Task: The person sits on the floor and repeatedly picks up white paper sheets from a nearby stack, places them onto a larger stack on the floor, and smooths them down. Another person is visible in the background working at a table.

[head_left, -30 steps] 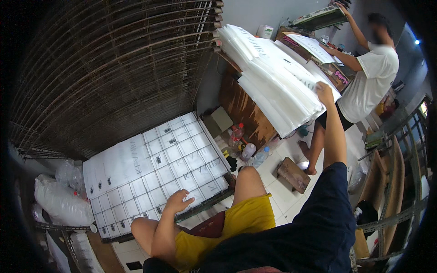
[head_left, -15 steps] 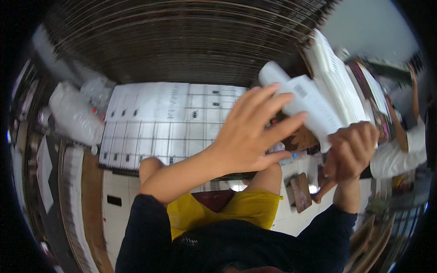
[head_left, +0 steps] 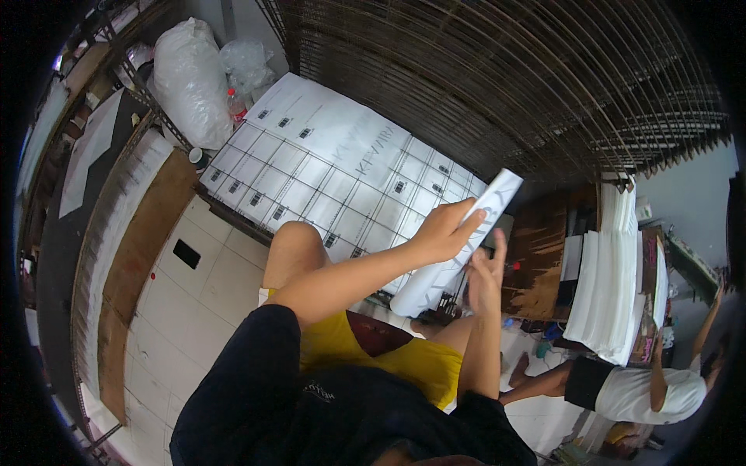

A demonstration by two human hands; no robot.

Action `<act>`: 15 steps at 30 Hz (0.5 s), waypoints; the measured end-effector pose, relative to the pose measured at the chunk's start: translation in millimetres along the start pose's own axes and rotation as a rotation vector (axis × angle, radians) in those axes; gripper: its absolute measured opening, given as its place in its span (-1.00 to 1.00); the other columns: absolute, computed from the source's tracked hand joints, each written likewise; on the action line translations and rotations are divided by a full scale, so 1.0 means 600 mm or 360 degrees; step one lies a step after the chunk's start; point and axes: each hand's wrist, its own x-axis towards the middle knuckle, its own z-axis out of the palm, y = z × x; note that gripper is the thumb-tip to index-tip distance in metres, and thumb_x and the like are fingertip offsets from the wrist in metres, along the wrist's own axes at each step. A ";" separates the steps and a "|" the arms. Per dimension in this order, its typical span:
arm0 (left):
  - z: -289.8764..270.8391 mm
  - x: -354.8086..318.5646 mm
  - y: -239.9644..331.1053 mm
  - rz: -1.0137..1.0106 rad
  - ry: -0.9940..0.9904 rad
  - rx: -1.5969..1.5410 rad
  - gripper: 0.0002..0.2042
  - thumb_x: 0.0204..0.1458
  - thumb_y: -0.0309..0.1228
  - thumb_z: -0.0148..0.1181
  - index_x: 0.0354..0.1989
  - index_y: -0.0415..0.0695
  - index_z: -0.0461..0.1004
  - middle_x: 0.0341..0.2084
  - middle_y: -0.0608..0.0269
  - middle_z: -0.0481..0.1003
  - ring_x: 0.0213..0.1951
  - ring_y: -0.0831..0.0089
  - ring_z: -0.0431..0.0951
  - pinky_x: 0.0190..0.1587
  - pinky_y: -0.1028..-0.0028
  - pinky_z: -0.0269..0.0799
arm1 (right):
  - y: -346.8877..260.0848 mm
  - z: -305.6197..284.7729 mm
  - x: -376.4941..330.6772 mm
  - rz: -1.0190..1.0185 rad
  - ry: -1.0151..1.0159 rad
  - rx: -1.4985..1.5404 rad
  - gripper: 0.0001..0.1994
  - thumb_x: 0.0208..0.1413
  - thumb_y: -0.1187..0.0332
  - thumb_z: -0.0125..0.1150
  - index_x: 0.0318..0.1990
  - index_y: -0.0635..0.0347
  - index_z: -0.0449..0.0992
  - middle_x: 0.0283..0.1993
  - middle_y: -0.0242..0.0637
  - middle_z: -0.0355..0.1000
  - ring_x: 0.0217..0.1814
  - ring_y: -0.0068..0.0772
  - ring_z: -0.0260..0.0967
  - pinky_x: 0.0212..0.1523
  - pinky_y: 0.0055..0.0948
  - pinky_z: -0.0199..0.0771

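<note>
A white printed sheet, curled into a narrow roll (head_left: 444, 277), slants above my lap. My left hand (head_left: 444, 233) grips its upper half, the thumb lying along the printed side. Close against the roll's right side is my right hand (head_left: 485, 286), its fingers apart and pointing upward; whether they touch the paper I cannot make out. Beyond both hands lies a low surface covered with flat white printed sheets (head_left: 342, 144), marked with a grid of dark lines and small dark blocks.
Dark wire racks (head_left: 466, 85) rise at the far side. Tall stacks of white paper (head_left: 604, 287) stand to the right, near a person in a white shirt (head_left: 653, 388). At the left are a stuffed clear plastic bag (head_left: 190, 81), a red-capped bottle (head_left: 236, 105) and a black phone (head_left: 186, 254) on the tiles.
The white sheet has come from the right to above my lap. My left hand, spread before, now holds the roll; my right hand has loosened from a closed grip. The view has turned.
</note>
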 end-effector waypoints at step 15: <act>-0.092 -0.031 -0.147 -0.0307 0.0864 -0.0306 -0.71 0.19 -0.23 0.00 -0.15 -0.25 0.38 -0.46 0.08 0.46 -0.45 0.33 0.44 -0.33 0.37 0.35 | 0.079 -0.034 0.094 0.0331 -0.0258 -0.0080 -0.50 -0.12 0.67 0.04 0.08 0.17 0.33 -0.09 -0.28 0.44 -0.08 -0.43 0.37 -0.04 -0.47 0.37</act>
